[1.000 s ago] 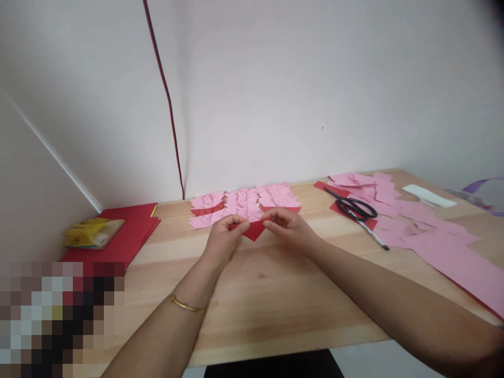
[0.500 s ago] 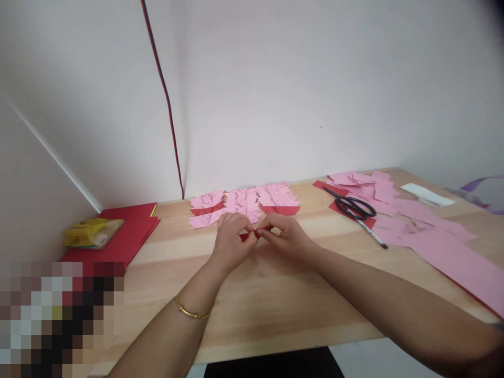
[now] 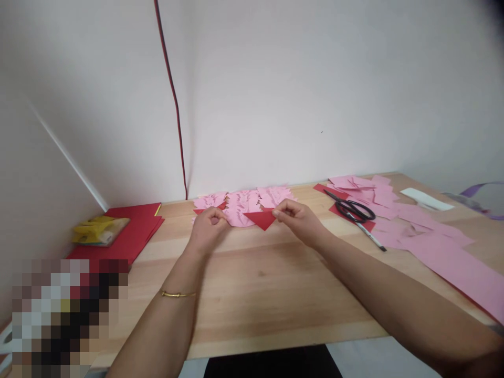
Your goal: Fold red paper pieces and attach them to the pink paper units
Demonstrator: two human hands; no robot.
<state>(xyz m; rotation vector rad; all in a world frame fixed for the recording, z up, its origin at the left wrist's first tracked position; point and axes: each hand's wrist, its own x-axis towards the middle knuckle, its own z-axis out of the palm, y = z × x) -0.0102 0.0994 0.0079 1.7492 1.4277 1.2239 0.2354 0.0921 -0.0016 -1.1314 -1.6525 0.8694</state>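
Note:
My right hand [image 3: 293, 215] pinches the right corner of a small red paper triangle [image 3: 262, 218], whose point faces down toward me. To its left, my left hand [image 3: 208, 226] is closed at the fingertips, apart from the triangle; whether anything is between those fingers is too small to tell. Rows of folded pink paper pieces [image 3: 242, 202] lie behind both hands near the wall, with some red paper among them, partly hidden by my hands.
Black-handled scissors [image 3: 354, 209] and a white pen [image 3: 370, 235] lie right of centre, beside scattered pink paper [image 3: 425, 223]. A white strip [image 3: 427, 199] is farther right. Red sheets [image 3: 144, 226] under a yellow packet [image 3: 101, 231] are at the left.
My hands were together over a small red piece and have moved apart. The red triangle now shows opened out from my right hand, and my left hand has shifted left.

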